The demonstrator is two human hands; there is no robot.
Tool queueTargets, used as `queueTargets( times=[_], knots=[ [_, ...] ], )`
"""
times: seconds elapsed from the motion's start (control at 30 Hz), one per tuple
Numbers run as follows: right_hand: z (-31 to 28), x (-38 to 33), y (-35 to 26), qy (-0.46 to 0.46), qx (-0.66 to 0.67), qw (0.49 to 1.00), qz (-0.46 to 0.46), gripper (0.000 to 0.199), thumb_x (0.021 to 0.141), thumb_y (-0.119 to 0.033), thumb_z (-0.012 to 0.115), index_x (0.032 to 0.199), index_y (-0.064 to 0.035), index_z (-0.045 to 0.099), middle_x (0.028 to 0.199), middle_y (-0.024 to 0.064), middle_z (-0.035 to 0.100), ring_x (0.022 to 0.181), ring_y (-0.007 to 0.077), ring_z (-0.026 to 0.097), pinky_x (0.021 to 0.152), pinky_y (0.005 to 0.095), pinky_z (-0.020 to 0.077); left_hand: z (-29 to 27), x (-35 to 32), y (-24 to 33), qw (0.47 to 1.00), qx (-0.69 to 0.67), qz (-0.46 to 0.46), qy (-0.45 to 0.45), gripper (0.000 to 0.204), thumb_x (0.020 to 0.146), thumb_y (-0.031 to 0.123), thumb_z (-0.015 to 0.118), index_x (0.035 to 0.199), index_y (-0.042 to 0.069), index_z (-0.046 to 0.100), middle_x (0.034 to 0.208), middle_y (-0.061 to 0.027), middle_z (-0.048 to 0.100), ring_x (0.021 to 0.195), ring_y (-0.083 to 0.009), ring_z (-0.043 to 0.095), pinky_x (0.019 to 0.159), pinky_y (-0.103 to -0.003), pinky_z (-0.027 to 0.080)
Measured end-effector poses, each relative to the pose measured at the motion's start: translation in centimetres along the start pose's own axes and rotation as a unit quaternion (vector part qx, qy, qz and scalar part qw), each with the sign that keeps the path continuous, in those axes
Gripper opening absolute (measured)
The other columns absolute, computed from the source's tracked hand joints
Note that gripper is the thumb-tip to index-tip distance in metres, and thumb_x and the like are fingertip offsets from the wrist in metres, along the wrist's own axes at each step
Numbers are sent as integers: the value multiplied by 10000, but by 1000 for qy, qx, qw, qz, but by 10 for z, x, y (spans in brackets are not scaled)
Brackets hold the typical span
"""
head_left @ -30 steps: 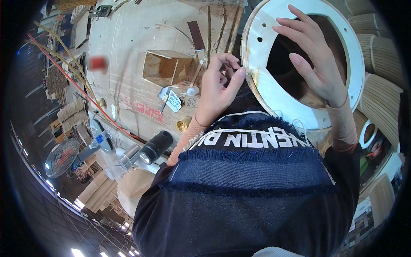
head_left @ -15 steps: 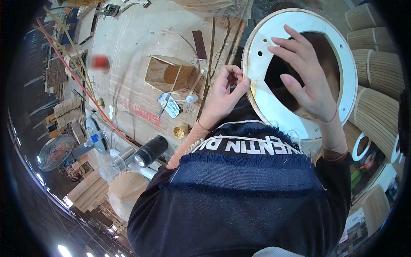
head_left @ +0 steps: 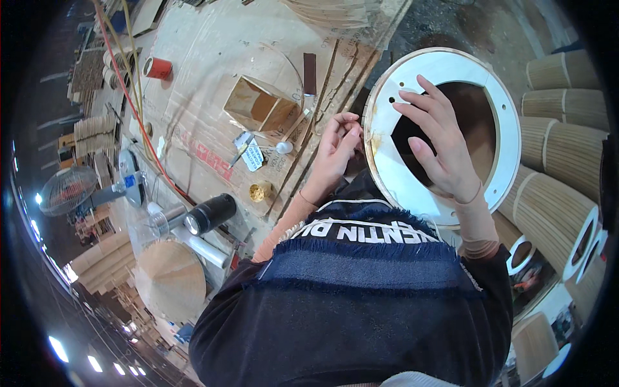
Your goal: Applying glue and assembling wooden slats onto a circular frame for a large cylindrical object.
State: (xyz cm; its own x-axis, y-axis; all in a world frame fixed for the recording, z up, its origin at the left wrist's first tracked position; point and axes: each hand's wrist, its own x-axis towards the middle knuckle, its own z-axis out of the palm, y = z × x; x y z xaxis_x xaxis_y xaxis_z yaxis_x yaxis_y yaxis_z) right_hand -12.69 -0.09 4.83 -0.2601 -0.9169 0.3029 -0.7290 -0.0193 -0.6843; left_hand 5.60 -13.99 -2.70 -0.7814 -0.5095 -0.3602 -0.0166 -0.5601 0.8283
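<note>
A round piece with a white ring-shaped face [head_left: 382, 122] and a wooden edge stands in front of me, tilted, with a large dark opening. Its face carries small round holes and a yellow-brown smear [head_left: 376, 143] on the left. Over the opening is my right hand [head_left: 443, 143], fingers spread and nothing in it; whether a fingertip touches the face I cannot tell. Just left of the rim is my left hand [head_left: 336, 155], its fingers curled in and the thumb against them. Whatever those fingers may hold is hidden.
On the cardboard-covered table [head_left: 200, 103] at left are an open wooden box [head_left: 258, 103], a red can [head_left: 158, 68], a small pot of yellowish paste [head_left: 260, 191], a dark strip [head_left: 309, 73] and a black bottle [head_left: 211, 214]. Slatted curved wooden pieces [head_left: 558, 138] line the right.
My left thumb has come off the smeared part of the rim, and that hand now sits just left of it. My right hand stays spread over the opening. The whole view has shifted.
</note>
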Motion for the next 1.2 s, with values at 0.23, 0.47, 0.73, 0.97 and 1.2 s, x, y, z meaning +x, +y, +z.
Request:
queueTargets(
  times=[0.23,0.47,0.73,0.97,1.2],
  knots=[
    [-15,-3,-3,67,65,995,-18,383,902,-207,525,1228,-32,625,1318,169,565,1382,402,365,1123,473,296,22,-3,-17,987,92,107,80,408,895,12,647,1252,20,449,1012,-12,468,866,-62,494,808,-196,438],
    [-59,-33,10,147,17,989,-26,495,1002,-345,375,1280,10,579,1349,157,565,1409,358,345,1154,472,240,20,-17,-25,993,-14,84,84,487,900,78,678,1326,85,442,1093,7,498,963,-59,506,794,-200,435],
    [-66,-88,50,185,-21,982,21,434,1041,-250,346,1331,14,532,1369,145,547,1418,332,330,1157,450,238,20,-19,-20,995,-28,47,87,414,982,165,582,1355,67,433,1101,-1,548,939,-55,537,694,-186,441],
    [-58,-93,60,204,42,975,73,367,1031,-217,402,1278,-9,576,1327,130,577,1387,317,379,1139,436,267,28,-20,-29,972,103,181,109,453,926,109,653,1324,37,450,1109,-25,502,961,-70,503,838,-214,442],
    [-57,-95,56,171,53,981,79,357,1035,-211,399,1280,-25,582,1337,114,573,1400,303,359,1143,419,267,23,-25,-15,992,2,91,86,432,948,171,636,1331,55,474,1127,13,563,968,-54,527,767,-171,421]
  ],
)
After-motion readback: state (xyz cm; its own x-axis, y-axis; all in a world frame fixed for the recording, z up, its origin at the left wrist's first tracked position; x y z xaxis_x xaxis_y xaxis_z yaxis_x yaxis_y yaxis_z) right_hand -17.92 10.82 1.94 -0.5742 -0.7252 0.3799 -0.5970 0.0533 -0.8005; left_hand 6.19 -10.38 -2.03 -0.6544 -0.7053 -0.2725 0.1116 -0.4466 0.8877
